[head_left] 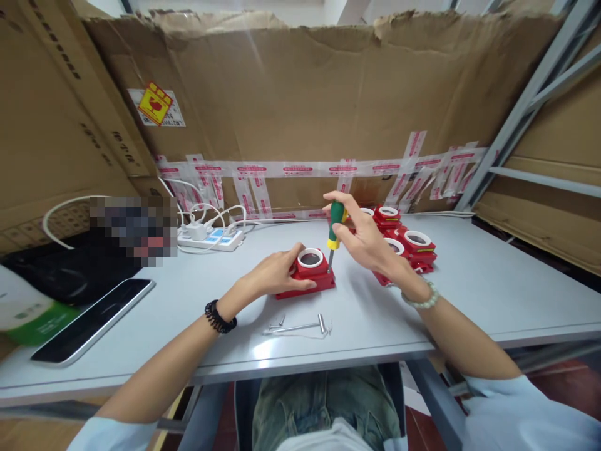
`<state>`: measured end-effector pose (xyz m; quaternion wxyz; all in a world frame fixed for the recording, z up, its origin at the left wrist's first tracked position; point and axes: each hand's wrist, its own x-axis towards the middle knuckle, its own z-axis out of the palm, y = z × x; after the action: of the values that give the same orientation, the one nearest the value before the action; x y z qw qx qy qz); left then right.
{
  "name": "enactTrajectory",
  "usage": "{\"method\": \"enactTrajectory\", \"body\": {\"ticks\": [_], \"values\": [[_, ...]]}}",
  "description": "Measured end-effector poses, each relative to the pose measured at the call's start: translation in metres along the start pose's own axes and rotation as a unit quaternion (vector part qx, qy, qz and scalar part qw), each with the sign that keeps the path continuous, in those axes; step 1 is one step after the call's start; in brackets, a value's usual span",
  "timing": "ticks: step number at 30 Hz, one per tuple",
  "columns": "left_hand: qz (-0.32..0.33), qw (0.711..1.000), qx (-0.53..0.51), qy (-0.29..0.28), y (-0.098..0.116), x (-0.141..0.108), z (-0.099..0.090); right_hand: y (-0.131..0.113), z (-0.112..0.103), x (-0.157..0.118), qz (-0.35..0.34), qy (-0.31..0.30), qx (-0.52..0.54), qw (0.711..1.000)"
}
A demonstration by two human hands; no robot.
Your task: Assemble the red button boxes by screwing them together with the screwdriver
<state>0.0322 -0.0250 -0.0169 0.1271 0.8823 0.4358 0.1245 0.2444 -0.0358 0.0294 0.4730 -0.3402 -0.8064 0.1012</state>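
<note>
By the fingers of the right hand (pixel 361 235), a screwdriver with a green and yellow handle (pixel 335 219) and slim metal shaft is grasped, nearly upright. Its tip is set down at the right end of a red, block-shaped housing topped with a white ring (pixel 319 280); whether a screw is met there cannot be told. The housing's left end is gripped by the fingers of the left hand (pixel 284 269), the thumb laid along the near face, presumably so that turning is resisted. The housing is rested on the pale grey bench (pixel 375 326), between the two hands.

In front of the housing, small metal screws (pixel 279 322) and a silver rod with a short crosspiece (pixel 300 326) are laid, probably to be kept within easy reach. To its right, similar red ringed units (pixel 416 247) are grouped, perhaps so that working room is left. Behind and left of it, a white power strip (pixel 225 241) is placed; farther left, a black-screened, pale-edged tablet-like device (pixel 94 322) is laid flat. Beyond the housing, the bench is backed by a tall brown cardboard panel (pixel 305 94).
</note>
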Motion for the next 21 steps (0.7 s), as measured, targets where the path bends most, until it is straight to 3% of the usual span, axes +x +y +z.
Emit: {"method": "enactTrajectory", "body": {"ticks": [3,11,13,17,19,21], "values": [[-0.003,1.000,0.004,-0.004,0.000,0.000,-0.001,-0.001,-0.004,0.000,0.013,-0.031,0.093,0.995],[-0.009,1.000,0.016,-0.003,0.001,0.000,-0.001,-0.005,0.009,-0.005,-0.072,0.062,-0.084,0.992],[-0.006,1.000,0.012,0.000,0.000,0.000,0.000,-0.004,0.006,-0.005,-0.056,0.039,-0.038,0.997],[-0.007,1.000,0.010,-0.003,-0.001,0.001,0.000,-0.007,-0.007,-0.002,-0.017,-0.070,0.129,0.989],[-0.009,1.000,0.010,-0.005,-0.001,0.001,0.000,-0.010,-0.011,-0.001,-0.008,-0.081,0.140,0.987],[-0.012,1.000,0.010,-0.005,0.000,0.000,0.000,-0.012,-0.011,-0.001,-0.009,-0.056,0.101,0.993]]}}
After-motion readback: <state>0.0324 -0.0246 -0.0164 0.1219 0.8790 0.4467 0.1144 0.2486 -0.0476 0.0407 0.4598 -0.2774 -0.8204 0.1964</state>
